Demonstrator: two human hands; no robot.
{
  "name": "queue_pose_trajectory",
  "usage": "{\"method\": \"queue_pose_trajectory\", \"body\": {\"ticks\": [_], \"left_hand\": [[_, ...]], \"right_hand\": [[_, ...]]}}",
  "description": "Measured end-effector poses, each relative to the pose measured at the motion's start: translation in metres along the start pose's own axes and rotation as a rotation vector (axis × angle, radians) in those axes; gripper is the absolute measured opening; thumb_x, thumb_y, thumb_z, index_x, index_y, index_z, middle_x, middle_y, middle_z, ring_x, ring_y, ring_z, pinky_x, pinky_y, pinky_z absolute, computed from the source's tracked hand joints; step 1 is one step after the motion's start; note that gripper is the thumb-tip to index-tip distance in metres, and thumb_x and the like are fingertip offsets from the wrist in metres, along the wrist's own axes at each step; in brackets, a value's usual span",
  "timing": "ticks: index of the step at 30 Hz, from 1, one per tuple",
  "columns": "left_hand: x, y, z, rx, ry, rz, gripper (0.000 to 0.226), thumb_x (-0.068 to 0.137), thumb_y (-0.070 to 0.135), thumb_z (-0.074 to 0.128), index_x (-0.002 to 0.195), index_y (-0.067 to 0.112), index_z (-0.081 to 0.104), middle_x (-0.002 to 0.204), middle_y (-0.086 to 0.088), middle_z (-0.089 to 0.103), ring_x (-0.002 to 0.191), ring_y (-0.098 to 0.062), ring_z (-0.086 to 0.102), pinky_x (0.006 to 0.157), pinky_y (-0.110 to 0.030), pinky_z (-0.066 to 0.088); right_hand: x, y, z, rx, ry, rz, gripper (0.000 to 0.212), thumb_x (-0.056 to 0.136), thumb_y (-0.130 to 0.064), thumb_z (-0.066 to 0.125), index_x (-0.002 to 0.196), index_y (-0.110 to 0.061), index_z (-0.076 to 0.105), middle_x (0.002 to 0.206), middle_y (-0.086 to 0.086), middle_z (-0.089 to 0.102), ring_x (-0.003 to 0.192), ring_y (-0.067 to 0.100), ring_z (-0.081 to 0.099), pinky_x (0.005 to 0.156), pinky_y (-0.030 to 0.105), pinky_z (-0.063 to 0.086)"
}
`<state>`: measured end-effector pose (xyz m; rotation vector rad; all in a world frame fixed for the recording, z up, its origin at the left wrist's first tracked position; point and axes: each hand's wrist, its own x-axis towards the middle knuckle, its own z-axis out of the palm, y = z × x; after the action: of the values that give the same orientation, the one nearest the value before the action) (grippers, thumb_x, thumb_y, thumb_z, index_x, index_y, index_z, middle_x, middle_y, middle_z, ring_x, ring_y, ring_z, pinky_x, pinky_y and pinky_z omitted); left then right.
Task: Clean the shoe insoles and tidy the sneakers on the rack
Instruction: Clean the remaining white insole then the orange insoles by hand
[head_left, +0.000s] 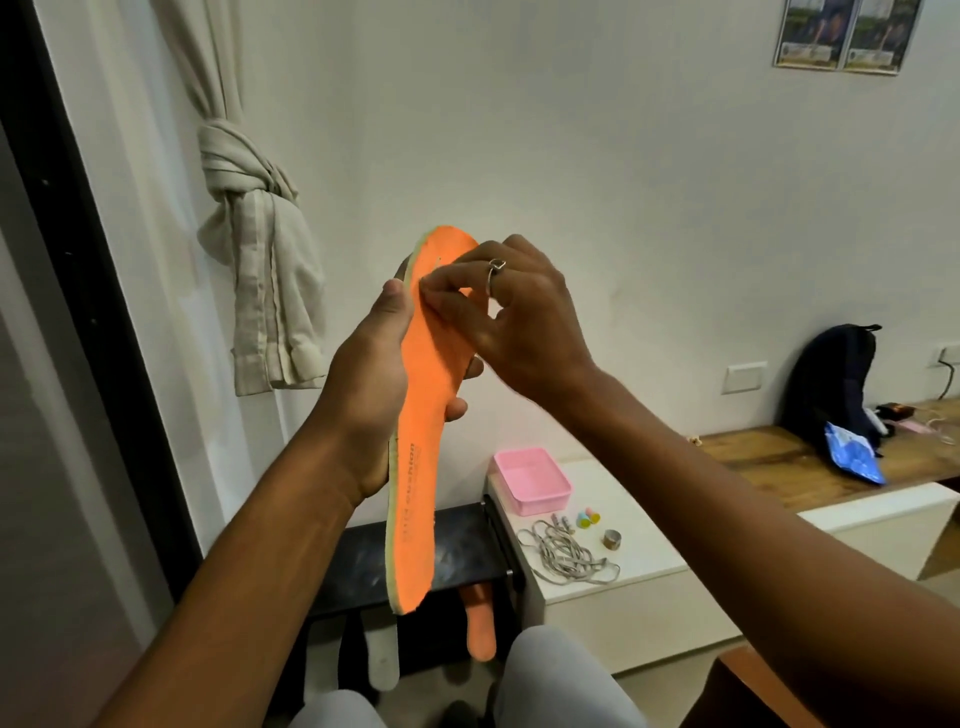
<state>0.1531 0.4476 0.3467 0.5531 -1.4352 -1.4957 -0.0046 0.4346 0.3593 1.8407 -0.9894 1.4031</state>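
Above the black rack (457, 556), clear of its top edge with open air all round: orange insole (421, 467), held upright, pale foam rim down the left edge, faint lettering near the lower end. Gripped round the middle by the left hand (363, 384); upper surface pinched by the ringed right hand (519, 322). Under the rack top, second orange insole (480, 629). Just right of the rack, white table (639, 519) with pink tray (540, 499) and tangled laces (566, 558) near its front edge.
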Motion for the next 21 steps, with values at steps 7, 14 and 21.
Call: {"method": "queue_pose_trajectory", "body": {"ticks": [7,14,21], "left_hand": [[0.000,-0.006,0.005,0.107,0.030,0.085,0.044,0.108,0.051,0.026,0.143,0.037,0.049,0.116,-0.003,0.073,0.094,-0.029,0.074,0.061,-0.035,0.057],[0.002,-0.006,0.002,0.183,0.046,0.075,0.053,0.107,0.052,0.024,0.140,0.025,0.054,0.113,-0.015,0.072,0.089,-0.026,0.073,0.061,-0.033,0.060],[0.001,-0.006,0.005,0.166,0.092,0.080,0.051,0.106,0.055,0.028,0.144,0.028,0.050,0.119,-0.009,0.071,0.092,-0.023,0.074,0.066,-0.037,0.061]], "right_hand": [[0.000,0.028,-0.011,-0.153,0.004,-0.023,0.007,0.091,-0.019,0.074,0.095,-0.018,0.080,0.092,-0.002,0.072,0.079,0.025,0.058,0.069,0.046,0.048],[-0.020,0.014,-0.022,-0.182,-0.176,-0.138,0.008,0.091,-0.021,0.074,0.097,-0.021,0.080,0.093,-0.003,0.073,0.076,0.023,0.057,0.067,0.042,0.047],[-0.019,0.011,-0.021,-0.143,-0.158,-0.058,0.008,0.089,-0.019,0.075,0.094,-0.021,0.081,0.089,-0.002,0.073,0.075,0.024,0.058,0.067,0.044,0.048]]}}
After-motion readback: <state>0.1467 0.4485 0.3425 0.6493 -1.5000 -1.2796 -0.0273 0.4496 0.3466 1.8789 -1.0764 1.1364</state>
